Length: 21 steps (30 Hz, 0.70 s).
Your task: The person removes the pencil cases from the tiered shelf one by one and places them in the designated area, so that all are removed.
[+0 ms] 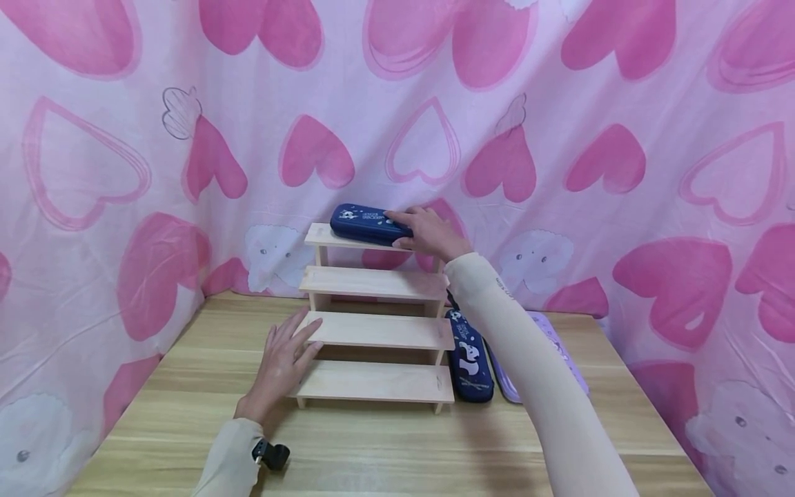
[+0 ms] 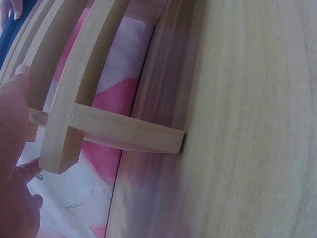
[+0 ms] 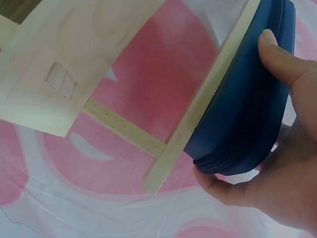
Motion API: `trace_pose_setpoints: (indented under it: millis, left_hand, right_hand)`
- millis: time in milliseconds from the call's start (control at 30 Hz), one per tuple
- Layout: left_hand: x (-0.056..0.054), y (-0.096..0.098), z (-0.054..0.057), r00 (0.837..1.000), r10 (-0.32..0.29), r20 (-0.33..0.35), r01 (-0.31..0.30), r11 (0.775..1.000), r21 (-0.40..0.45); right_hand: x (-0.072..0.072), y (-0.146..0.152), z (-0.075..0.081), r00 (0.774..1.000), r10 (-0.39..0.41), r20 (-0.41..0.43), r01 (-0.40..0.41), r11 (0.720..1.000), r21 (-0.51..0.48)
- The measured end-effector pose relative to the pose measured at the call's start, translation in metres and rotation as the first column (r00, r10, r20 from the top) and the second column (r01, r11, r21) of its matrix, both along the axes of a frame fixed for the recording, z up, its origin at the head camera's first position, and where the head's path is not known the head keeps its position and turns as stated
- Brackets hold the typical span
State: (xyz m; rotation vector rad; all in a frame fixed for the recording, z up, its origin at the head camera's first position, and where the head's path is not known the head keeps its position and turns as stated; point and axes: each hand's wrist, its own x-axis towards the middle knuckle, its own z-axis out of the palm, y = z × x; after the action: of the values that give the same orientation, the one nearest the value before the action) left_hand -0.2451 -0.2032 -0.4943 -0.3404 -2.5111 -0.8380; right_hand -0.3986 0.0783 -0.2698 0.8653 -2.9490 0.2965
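A navy pencil case with a panda print lies along the top step of a tiered wooden shelf. My right hand grips the case's right end. In the right wrist view the thumb presses the zippered side of the pencil case, and a finger touches its end. My left hand is at the shelf's left side, fingers spread and fairly straight near the ends of the lower steps. In the left wrist view the left hand is beside the wooden step ends.
A second navy panda pencil case lies on the wooden table, right of the shelf. Beside it, partly behind my right forearm, is a purple case. A pink heart-patterned curtain hangs behind and around the table.
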Motion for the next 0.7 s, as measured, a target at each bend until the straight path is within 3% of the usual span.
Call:
trace_pose_setpoints:
  millis: [700]
  left_hand:
    - [0.0,-0.002,0.0,1.0,-0.01,-0.022,0.01,1.0,-0.011]
  right_hand:
    - [0.001,0.013,-0.006,0.995,0.02,-0.093,-0.021,1.0,-0.016]
